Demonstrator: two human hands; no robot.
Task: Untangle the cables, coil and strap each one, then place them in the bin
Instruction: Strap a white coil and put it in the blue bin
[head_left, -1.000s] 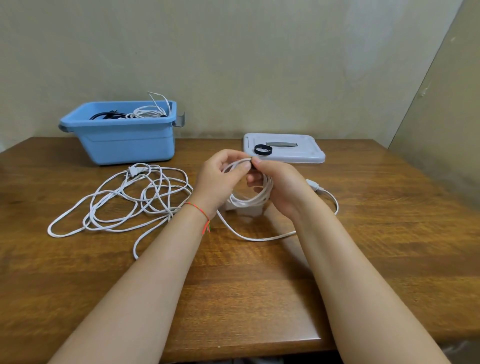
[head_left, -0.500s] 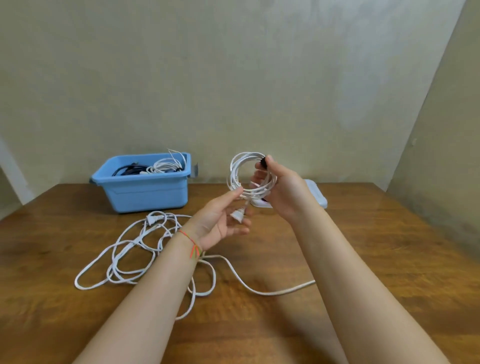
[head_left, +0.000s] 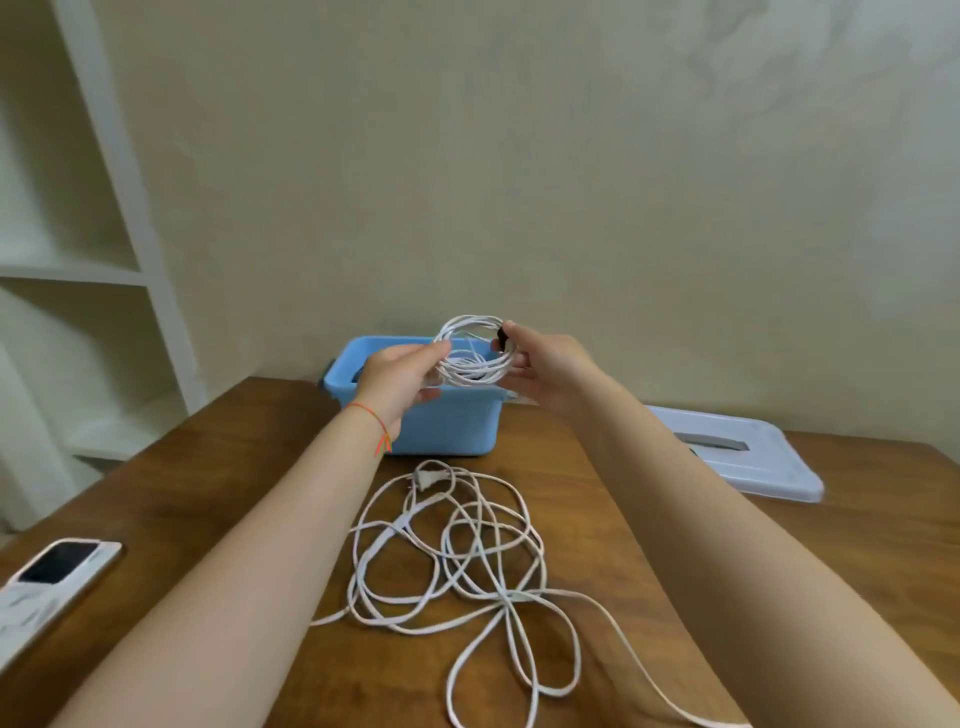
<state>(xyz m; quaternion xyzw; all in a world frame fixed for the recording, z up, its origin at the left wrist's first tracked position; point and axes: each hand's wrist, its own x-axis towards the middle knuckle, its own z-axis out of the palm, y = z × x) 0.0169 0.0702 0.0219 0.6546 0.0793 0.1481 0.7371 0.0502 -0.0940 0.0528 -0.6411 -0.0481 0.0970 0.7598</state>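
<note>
the person is standing at the tabletop (head_left: 597, 467) and holding a coiled white cable (head_left: 470, 351) up over the blue bin (head_left: 447, 426), so this looks like the placing step for that one. the right hand (head_left: 540, 364) is pinching the coil at its right side, thumb and fingers curled right where a black strap (head_left: 502, 332) is wrapping the loops. the left hand (head_left: 402, 382) is meeting the coil's left edge with fingers mostly straight and loose, steadying rather than clamping, as far as i can judge. the coil is hanging just above the bin's open top, not yet inside.

the next move, i'd guess, is calling for lowering the coil past the rim and letting go without snagging on what is already lying in there. after that, the loose tangled cable (head_left: 457, 551) is waiting on the tabletop between the forearms, its plug (head_left: 423, 480) lying near the bin's front wall; it is still needing to be untangled, coiled and strapped.

the bin's contents are mostly hiding behind the hands, with only a hint of white and dark cable showing. whether the strap is fully fastened is hard to tell. the tangled cable is running out of the bottom edge. the pale lid (head_left: 753, 457) is lying to the right, and a phone (head_left: 62, 566) is lying at the left edge.
</note>
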